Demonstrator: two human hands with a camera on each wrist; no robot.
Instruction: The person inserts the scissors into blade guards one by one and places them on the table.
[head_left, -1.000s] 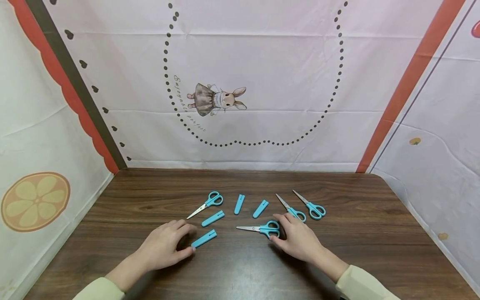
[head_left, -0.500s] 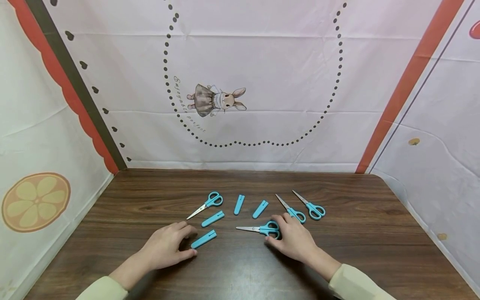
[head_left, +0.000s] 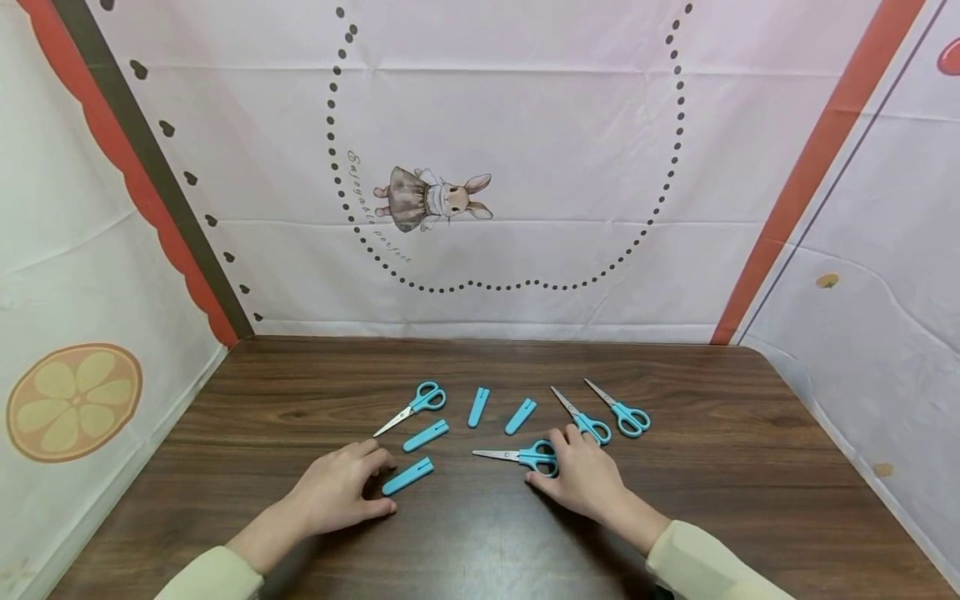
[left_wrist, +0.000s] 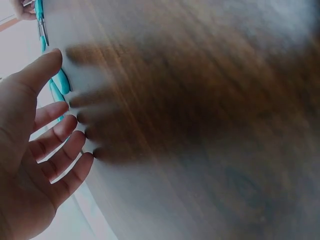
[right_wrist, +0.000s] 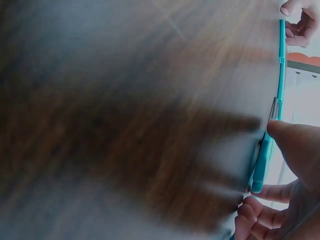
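Observation:
In the head view my left hand (head_left: pixel 336 490) rests low at the left, its fingers relaxed and spread apart. Just off its thumb and forefinger lies a light blue scissors cover (head_left: pixel 408 476), with another blue cover (head_left: pixel 426 436) beyond it. My right hand (head_left: pixel 587 477) has thumb and forefinger on either side of the blue handles of a pair of scissors (head_left: pixel 531 457), whose blades point left. Seen from the right wrist, the blue handle (right_wrist: pixel 261 165) lies between thumb and forefinger, the other fingers curled beneath. Right behind the fingertips lie other scissors (head_left: pixel 592 428).
Further scissors lie at the back left (head_left: pixel 429 395) and at the right (head_left: pixel 631 419). Two more blue covers (head_left: pixel 478 407) (head_left: pixel 521 417) lie between them. The brown wooden table (head_left: pixel 465 542) ends at a printed cloth backdrop (head_left: pixel 555 167), with cloth on both sides too.
My right hand has shifted slightly left, its thumb coming further along the scissors handles. My left hand has edged slightly right. Scissors and covers lie as before.

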